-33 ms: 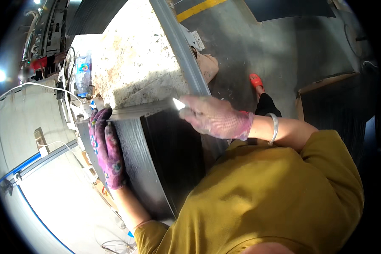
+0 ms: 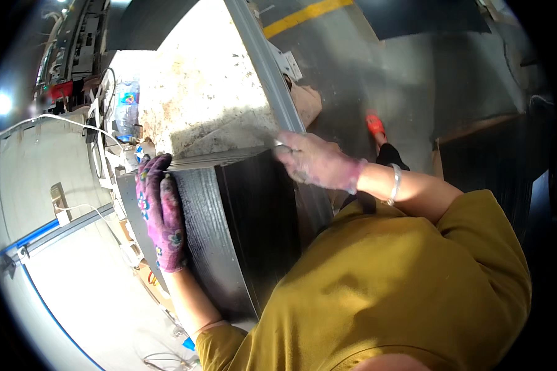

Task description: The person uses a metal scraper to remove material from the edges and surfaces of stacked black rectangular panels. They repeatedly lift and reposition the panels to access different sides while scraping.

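A stack of black panels (image 2: 263,210) stands in front of me, its ridged side (image 2: 201,216) showing many thin layers. My left hand (image 2: 162,216), in a purple flowered glove, lies along the left part of the stack with its fingers stretched out. At the far right corner of the stack is my right hand (image 2: 319,162), in a pinkish glove and slightly blurred. Its fingers are closed, with a small pale bit showing at the fingertips; what it is I cannot make out.
Beyond the stack lies a pale, stained work surface (image 2: 198,68), bordered on the right by a grey metal rail (image 2: 269,68). A plastic bottle (image 2: 127,108) lies at its left edge, near a white cable (image 2: 49,116). Dark panels (image 2: 483,154) stand at the right.
My right hand has moved slightly right, and the white pointed bit at its fingertips shows less now. My left hand stays on the stack. The whole view has shifted a little.
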